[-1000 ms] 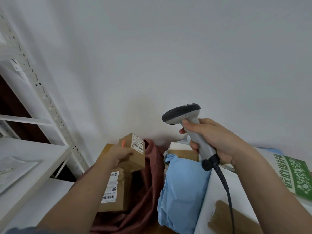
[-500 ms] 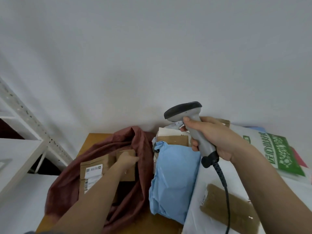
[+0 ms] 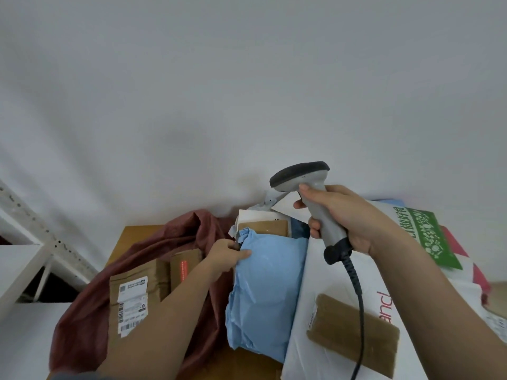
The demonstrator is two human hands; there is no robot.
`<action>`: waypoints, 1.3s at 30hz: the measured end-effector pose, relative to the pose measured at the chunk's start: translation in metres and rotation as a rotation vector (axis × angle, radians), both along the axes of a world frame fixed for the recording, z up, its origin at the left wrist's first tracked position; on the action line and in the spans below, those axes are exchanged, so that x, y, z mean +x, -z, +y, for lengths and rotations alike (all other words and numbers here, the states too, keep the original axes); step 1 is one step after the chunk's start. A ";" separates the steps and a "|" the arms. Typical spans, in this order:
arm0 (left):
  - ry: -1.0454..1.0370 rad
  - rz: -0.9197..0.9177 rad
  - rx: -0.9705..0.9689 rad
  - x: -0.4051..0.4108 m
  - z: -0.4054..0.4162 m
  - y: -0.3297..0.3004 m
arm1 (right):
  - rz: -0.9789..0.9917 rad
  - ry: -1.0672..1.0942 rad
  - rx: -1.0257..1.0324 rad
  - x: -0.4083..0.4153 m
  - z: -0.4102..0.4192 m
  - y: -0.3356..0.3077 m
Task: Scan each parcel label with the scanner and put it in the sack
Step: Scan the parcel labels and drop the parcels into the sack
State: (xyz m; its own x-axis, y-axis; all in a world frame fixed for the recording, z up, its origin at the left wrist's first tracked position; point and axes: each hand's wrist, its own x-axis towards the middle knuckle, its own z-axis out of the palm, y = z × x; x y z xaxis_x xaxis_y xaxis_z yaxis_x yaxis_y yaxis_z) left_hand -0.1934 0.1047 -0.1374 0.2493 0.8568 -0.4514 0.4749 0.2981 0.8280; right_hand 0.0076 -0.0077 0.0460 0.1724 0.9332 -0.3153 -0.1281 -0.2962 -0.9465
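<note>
My right hand (image 3: 348, 218) grips the handle of a grey scanner (image 3: 307, 187) with a black head, its cable hanging down. My left hand (image 3: 225, 256) pinches the upper left edge of a blue plastic parcel (image 3: 263, 292) that lies in the middle of the table. To the left the dark red sack (image 3: 90, 303) lies open with a brown labelled parcel (image 3: 134, 300) and a small brown box (image 3: 186, 263) inside. A large white parcel (image 3: 326, 292) with brown tape lies under my right arm.
Behind the blue parcel sit a brown parcel (image 3: 264, 227) and a white one. A white and green bag (image 3: 419, 234) and a red packet lie at the right. A white metal shelf (image 3: 24, 259) stands at the left. The wooden table (image 3: 131, 237) meets a white wall.
My left hand let go of the small brown box inside the sack and moved right onto the blue parcel's edge. The right hand kept the scanner raised.
</note>
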 end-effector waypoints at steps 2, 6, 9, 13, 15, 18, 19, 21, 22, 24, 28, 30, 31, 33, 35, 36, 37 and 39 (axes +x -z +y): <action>-0.013 0.026 0.004 -0.002 0.001 -0.006 | 0.007 -0.002 0.000 0.002 0.000 0.000; -0.078 -0.013 -0.009 -0.004 0.004 -0.025 | 0.009 -0.040 -0.004 0.005 0.002 -0.001; -0.142 -0.048 0.029 -0.007 0.007 -0.047 | -0.001 -0.070 -0.015 0.007 0.006 -0.003; -0.312 -0.172 0.052 -0.012 0.010 -0.081 | 0.036 -0.040 0.019 0.009 0.017 -0.004; -0.406 -0.261 0.054 -0.016 0.015 -0.097 | 0.063 0.013 0.034 0.009 0.024 -0.002; -0.515 -0.572 -0.005 -0.018 0.018 -0.123 | 0.073 0.085 0.068 0.008 0.036 -0.001; -0.528 -0.664 -0.035 -0.016 0.018 -0.131 | 0.074 0.099 0.080 0.006 0.039 0.000; -0.540 -0.767 -0.076 -0.010 0.017 -0.147 | 0.070 0.097 0.113 0.001 0.045 0.000; -0.546 -0.798 -0.087 -0.007 0.016 -0.155 | 0.064 0.090 0.133 -0.002 0.047 0.001; -0.569 -0.849 -0.090 0.001 0.014 -0.169 | 0.040 0.076 0.175 -0.009 0.051 0.003; -0.653 -0.925 -0.123 0.014 0.007 -0.188 | -0.131 0.069 0.228 -0.020 0.051 0.007; -0.664 -0.939 -0.122 0.020 0.002 -0.195 | -0.285 0.080 0.237 -0.022 0.051 0.009; -0.666 -0.952 -0.119 0.023 0.000 -0.199 | -0.350 0.087 0.250 -0.023 0.050 0.011; -0.662 -0.991 -0.111 0.029 -0.006 -0.209 | -0.446 0.117 0.289 -0.026 0.048 0.014; -0.609 -1.026 -0.109 0.035 -0.017 -0.220 | -0.483 0.189 0.338 -0.026 0.047 0.016; -0.575 -1.029 -0.101 0.037 -0.022 -0.225 | -0.480 0.226 0.357 -0.026 0.046 0.016; -0.549 -1.028 -0.090 0.039 -0.027 -0.230 | -0.465 0.245 0.378 -0.025 0.045 0.015; -0.529 -1.060 -0.068 0.040 -0.036 -0.239 | -0.431 0.230 0.426 -0.027 0.042 0.011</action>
State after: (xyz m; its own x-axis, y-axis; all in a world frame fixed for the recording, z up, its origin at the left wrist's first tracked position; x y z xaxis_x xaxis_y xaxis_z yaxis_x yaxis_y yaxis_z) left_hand -0.1529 0.0683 0.1020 0.1486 0.9479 -0.2816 -0.6338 0.3099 0.7087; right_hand -0.0191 0.0339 0.0351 0.4114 0.8853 0.2168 0.2743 0.1065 -0.9557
